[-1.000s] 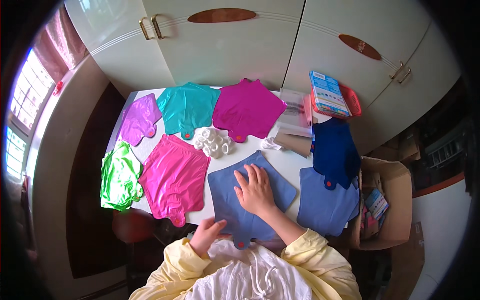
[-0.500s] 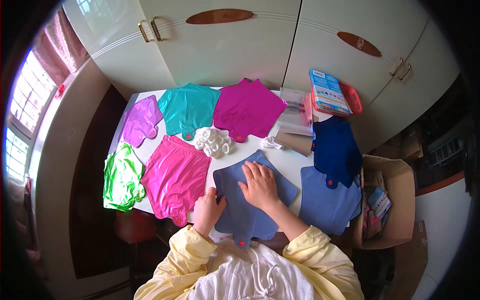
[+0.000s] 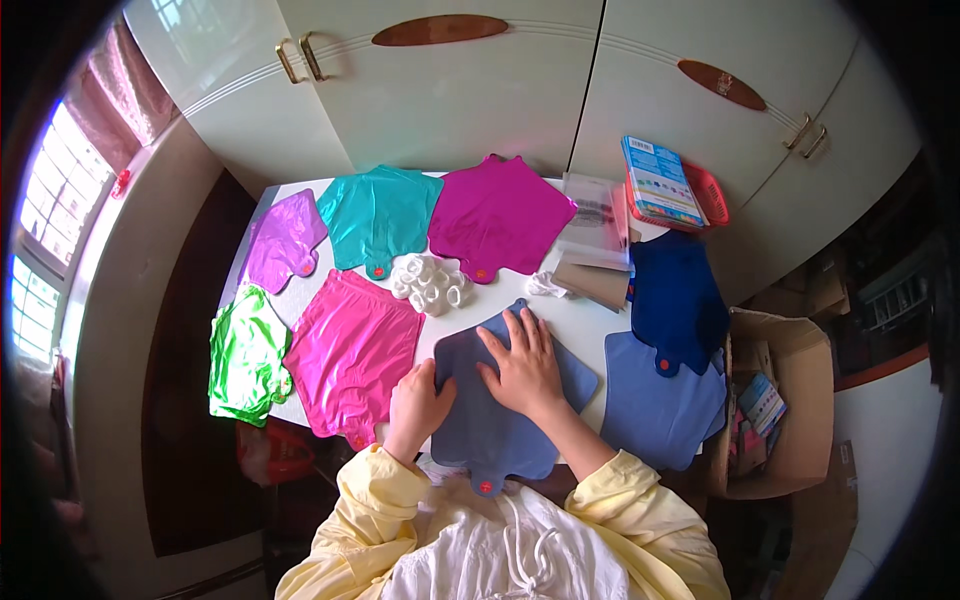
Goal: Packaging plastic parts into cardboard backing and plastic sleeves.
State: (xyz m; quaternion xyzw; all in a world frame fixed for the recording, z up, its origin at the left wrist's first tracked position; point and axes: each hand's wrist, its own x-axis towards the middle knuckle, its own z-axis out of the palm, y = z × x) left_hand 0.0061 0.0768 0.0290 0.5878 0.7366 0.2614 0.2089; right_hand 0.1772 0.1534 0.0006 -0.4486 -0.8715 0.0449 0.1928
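In front of me lies a flat grey-blue sheet-like piece (image 3: 490,420), pointed at the far end. Its near end has a rounded tab with a red dot, hanging over the table's front edge. My left hand (image 3: 420,405) is curled at its left edge, the thumb lying along the edge; the fingertips are hidden. My right hand (image 3: 525,365) rests palm down on the upper part, fingers stretched out. Close by on the left is a shiny pink piece (image 3: 355,350) of similar shape. To the right lie a matte blue piece (image 3: 655,410) and a dark navy one (image 3: 680,300).
Further pieces in green (image 3: 245,355), purple (image 3: 285,245), teal (image 3: 380,215) and magenta (image 3: 500,215) cover the table's left and back. White rings (image 3: 428,285) sit mid-table. A red basket (image 3: 708,195) with blue packets stands behind; a cardboard box (image 3: 800,400) is at right.
My right hand has slid slightly away from me over the grey-blue piece, its fingers more spread. My left hand stays at the left edge, nearly still.
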